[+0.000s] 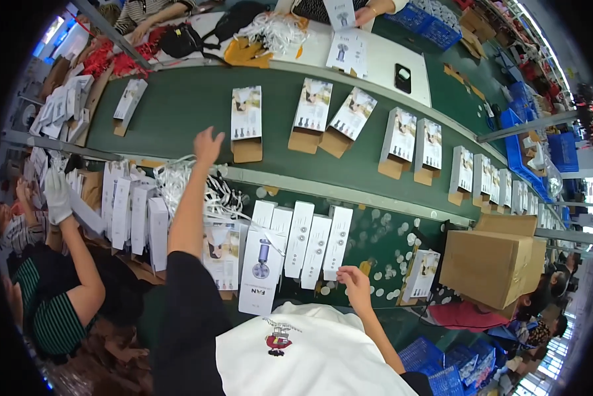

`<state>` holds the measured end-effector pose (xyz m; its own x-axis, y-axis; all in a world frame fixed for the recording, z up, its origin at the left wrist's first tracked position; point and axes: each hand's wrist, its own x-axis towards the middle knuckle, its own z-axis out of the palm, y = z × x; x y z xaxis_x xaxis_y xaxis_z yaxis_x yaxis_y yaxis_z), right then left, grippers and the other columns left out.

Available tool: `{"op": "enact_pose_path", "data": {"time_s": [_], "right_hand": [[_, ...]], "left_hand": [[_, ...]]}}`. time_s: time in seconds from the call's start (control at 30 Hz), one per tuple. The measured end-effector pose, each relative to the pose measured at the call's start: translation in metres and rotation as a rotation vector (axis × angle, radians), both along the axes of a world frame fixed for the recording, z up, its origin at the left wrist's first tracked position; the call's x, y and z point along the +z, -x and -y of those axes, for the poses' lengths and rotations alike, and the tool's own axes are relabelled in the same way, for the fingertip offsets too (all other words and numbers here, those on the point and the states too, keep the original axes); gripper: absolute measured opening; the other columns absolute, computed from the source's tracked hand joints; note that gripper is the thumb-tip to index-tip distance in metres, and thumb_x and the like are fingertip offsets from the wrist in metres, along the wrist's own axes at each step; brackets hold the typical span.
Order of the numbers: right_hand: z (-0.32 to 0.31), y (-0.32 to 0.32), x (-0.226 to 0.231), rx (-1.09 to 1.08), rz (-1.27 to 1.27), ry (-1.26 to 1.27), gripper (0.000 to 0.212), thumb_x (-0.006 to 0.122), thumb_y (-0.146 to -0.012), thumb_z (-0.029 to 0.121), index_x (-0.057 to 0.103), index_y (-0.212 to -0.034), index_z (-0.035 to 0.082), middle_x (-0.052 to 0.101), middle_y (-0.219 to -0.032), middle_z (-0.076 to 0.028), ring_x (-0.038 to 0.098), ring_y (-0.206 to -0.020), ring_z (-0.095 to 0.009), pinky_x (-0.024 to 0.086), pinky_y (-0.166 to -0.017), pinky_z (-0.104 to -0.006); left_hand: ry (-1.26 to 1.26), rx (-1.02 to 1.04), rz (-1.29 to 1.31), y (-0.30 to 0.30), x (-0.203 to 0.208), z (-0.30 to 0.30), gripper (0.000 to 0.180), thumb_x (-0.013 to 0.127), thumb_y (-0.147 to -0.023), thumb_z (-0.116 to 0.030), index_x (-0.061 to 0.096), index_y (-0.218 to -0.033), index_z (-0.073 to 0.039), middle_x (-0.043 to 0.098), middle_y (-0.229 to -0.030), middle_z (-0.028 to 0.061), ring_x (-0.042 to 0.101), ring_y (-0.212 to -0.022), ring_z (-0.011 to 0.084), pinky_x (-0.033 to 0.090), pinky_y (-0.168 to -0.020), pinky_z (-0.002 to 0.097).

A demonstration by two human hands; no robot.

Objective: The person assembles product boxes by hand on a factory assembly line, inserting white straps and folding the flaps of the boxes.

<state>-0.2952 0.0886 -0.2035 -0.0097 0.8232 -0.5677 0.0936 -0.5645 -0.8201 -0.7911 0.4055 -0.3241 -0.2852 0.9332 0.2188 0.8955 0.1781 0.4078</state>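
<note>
My left hand (208, 146) reaches over the green conveyor belt with nothing in it, its fingers loosely apart. Just to its right stands a printed fan box (246, 119) with a brown cardboard flap open. Close to my body, my right hand (355, 285) has its fingers half bent. Its fingertips are beside the lower edge of a white box (337, 241), and whether they touch is hard to tell. That box belongs to a row of several upright white boxes. In front of the row leans a white box with a purple fan picture (261, 267).
White straps (177, 188) lie heaped left of the row. More open boxes (311, 109) line the belt. At the right sits a large brown carton (484, 264). A co-worker's gloved hand (57, 198) is at the left; another person across the belt holds a flat carton (341, 13).
</note>
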Motion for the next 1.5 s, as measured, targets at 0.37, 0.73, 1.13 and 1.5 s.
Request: {"op": "enact_pose_path", "data": {"time_s": [0.37,0.73,1.13,1.5], "right_hand": [[-0.045,0.017,0.026,0.206,0.031,-0.086,0.019,0.054,-0.094,0.008,0.062,-0.109,-0.002,0.069,-0.098,-0.007,0.064,-0.088,-0.012,0.049,-0.076,-0.025],[-0.002,-0.007,0.067,0.243,0.085,-0.251,0.019,0.053,-0.094,0.007,0.062,-0.107,-0.003,0.069,-0.096,-0.008,0.066,-0.086,-0.015,0.05,-0.077,-0.0268],[-0.107,0.131,0.209,0.462,-0.004,-1.188,0.057,0.071,-0.084,0.019,0.047,-0.133,0.004,0.056,-0.124,-0.018,0.06,-0.105,-0.03,0.048,-0.092,-0.0364],[-0.112,0.168,0.264,0.372,-0.149,-1.051,0.028,0.06,-0.089,0.023,0.06,-0.071,0.0,0.058,-0.064,-0.018,0.058,-0.057,-0.031,0.046,-0.057,-0.0394]], "left_hand": [[0.293,-0.122,-0.247,-0.013,0.007,0.094,0.022,0.078,-0.069,-0.028,0.069,-0.082,-0.013,0.059,-0.101,0.0011,0.057,-0.103,0.025,0.037,-0.095,0.0548],[-0.001,-0.133,0.184,-0.027,0.084,0.117,0.025,0.055,-0.095,-0.03,0.061,-0.09,-0.006,0.064,-0.076,0.0158,0.062,-0.074,0.0363,0.047,-0.068,0.0446],[-0.537,-0.22,0.81,-0.171,0.437,0.212,0.024,0.051,-0.101,-0.022,0.056,-0.091,-0.001,0.067,-0.084,0.0056,0.058,-0.07,0.0081,0.051,-0.065,0.0234],[-0.976,-0.072,0.682,-0.155,0.477,0.264,0.019,0.056,-0.099,-0.021,0.057,-0.096,-0.003,0.065,-0.083,0.0072,0.058,-0.058,0.0104,0.05,-0.048,0.0218]]}}
